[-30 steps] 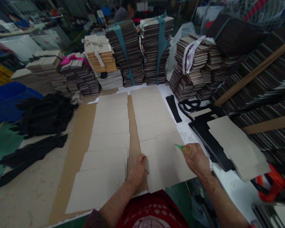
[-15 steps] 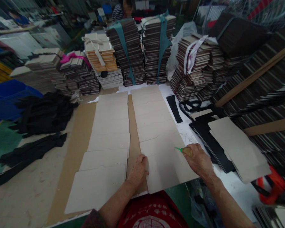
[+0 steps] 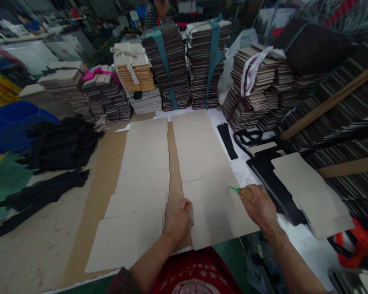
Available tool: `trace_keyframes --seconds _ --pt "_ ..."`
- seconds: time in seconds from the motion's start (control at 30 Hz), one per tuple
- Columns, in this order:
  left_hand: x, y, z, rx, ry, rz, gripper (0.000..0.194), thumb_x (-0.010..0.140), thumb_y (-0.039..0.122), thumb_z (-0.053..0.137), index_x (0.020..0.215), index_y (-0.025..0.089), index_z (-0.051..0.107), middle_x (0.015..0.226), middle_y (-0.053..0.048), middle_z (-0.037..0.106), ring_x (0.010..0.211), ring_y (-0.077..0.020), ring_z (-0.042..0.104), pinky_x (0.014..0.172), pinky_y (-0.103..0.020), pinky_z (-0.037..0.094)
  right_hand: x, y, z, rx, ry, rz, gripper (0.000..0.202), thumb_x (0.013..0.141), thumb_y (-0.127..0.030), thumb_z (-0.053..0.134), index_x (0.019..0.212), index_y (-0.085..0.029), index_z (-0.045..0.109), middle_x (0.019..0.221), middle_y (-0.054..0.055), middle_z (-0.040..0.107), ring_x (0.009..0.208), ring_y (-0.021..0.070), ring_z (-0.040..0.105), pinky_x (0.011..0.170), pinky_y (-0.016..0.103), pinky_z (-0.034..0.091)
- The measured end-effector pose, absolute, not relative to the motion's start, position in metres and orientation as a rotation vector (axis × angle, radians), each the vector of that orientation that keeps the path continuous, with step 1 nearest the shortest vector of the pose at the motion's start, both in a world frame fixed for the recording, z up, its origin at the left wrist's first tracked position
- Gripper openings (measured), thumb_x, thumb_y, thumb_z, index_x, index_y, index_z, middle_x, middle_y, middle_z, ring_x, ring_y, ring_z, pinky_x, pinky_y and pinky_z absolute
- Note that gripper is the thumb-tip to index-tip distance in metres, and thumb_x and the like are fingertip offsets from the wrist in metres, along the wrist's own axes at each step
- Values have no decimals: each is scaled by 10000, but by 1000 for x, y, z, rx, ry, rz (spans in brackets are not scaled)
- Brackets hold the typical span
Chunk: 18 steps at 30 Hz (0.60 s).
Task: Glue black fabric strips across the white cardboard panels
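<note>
In my right hand (image 3: 260,207) is a small yellowish-brown bottle (image 3: 245,194) with a thin green nozzle, probably for glue. The nozzle points left over the nearest grey cardboard sheet (image 3: 217,220) of the right-hand column; whether it touches the surface I cannot tell. My left hand (image 3: 179,220) has its fingers curled at the left edge of that same sheet, their undersides hidden. Several similar sheets overlap up the table beyond it. Beside them runs a left column of overlapping cardboard sheets (image 3: 125,241), with a brown strip showing between the columns.
Tied board stacks (image 3: 168,69) line the far edge, and taller stacks (image 3: 352,106) stand at right. Black fabric strips (image 3: 61,143) lie at left by a blue crate (image 3: 15,124). Black pieces (image 3: 276,190) and loose grey boards (image 3: 313,194) lie at right. A person (image 3: 151,16) is beyond the stacks.
The view has shifted slightly, so things sit a little further right in the picture. The green nozzle is marginally further up the sheet. My left hand stays at the sheet's edge.
</note>
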State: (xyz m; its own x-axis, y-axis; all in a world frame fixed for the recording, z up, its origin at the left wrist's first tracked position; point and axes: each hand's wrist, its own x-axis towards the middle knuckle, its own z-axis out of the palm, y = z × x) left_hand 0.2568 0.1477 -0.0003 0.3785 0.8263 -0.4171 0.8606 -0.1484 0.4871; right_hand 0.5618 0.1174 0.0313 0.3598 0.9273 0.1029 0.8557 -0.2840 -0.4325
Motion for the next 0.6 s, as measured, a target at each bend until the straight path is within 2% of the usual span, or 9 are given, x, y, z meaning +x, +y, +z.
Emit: trace_keyframes --seconds 0.1,0.17,0.3,0.6 --pt "257 146 2 1962 1447 -79 682 683 76 663 1335 171 487 1443 -98 421 1312 -220 441 1126 -274 329 553 112 26 -2097 -1350 411 375 796 -530 637 1026 -239 583 1010 59 591 836 234 592 724 377 483" --pt "257 145 2 1956 1448 -88 744 688 91 661 1393 163 434 1466 -104 396 1341 -224 410 1139 -266 306 540 108 22 -1977 -1327 537 396 779 -530 659 1039 -242 577 1007 48 594 882 232 594 772 381 492" --pt "254 143 -1 1963 1434 -86 748 703 125 633 1417 188 416 1488 -83 360 1370 -223 362 1156 -257 268 506 106 19 -1848 -1489 640 318 808 -442 634 1047 -246 561 1028 42 573 928 225 584 841 395 483" --pt "253 143 -1 1980 1405 -65 695 695 139 583 1377 188 458 1475 -86 349 1332 -235 400 1132 -269 311 474 118 31 -1795 -1792 594 189 851 -306 557 1027 -238 538 1009 42 547 900 214 577 786 360 484"
